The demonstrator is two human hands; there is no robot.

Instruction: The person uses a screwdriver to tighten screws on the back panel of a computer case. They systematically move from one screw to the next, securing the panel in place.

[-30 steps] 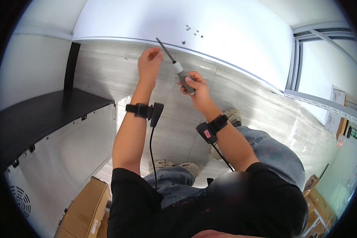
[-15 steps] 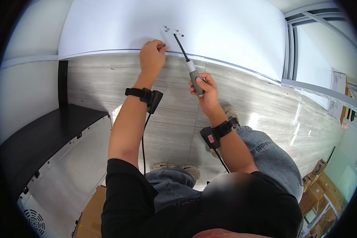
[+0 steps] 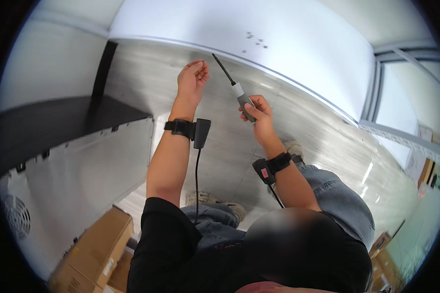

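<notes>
My left hand [image 3: 192, 80] is raised over the floor just in front of the white table's edge. Its thumb and forefinger pinch a small dark screw [image 3: 203, 61], mostly covered by the fingertips. A screwdriver [image 3: 246, 105] with a grey handle and a long black shaft is gripped in my right hand [image 3: 260, 113]. The shaft slants up and left, its tip a little right of my left fingertips and apart from them. Several small screws [image 3: 260, 41] lie loose on the white tabletop [image 3: 308, 53], beyond the screwdriver.
To my left stands a metal cabinet [image 3: 93, 161] with a black top [image 3: 58, 124]. A cardboard box [image 3: 95, 249] is at its near end. Grey metal framing [image 3: 369, 93] rises at the right. Black cables [image 3: 197, 180] hang from the straps on both my wrists.
The view has turned left, so the table and screws appear shifted right. My left hand has come off the tabletop with the screw, and the screwdriver tip has drawn back from the screws.
</notes>
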